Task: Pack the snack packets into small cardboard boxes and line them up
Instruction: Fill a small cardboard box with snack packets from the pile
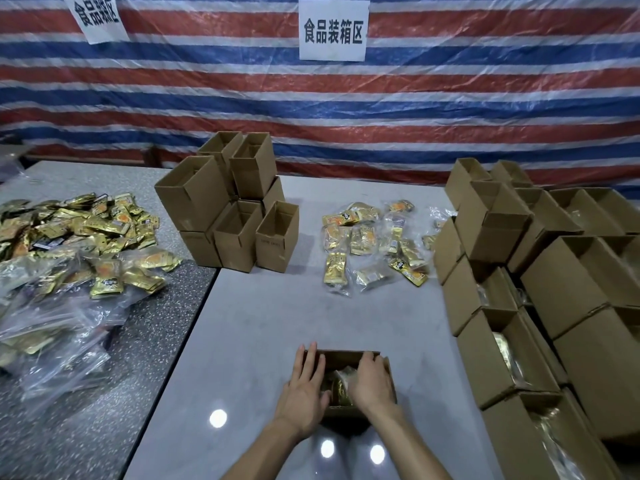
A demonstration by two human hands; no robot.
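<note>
Fingers (311, 355) of the left hand (304, 388) lie straight along the small box (346, 358); the right hand (372, 384) rests flat over its packets (341, 388).

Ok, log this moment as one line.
phase: packing | left hand: flat against small cardboard box, left wall | right hand: palm-down over gold packets inside it | loose snack packets: mid-table, unpacked

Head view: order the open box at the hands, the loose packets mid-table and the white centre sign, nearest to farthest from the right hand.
1. The open box: directly under the right hand, touching it.
2. The loose packets: mid-table, ahead.
3. The white centre sign: on the back tarp, farthest.
</note>
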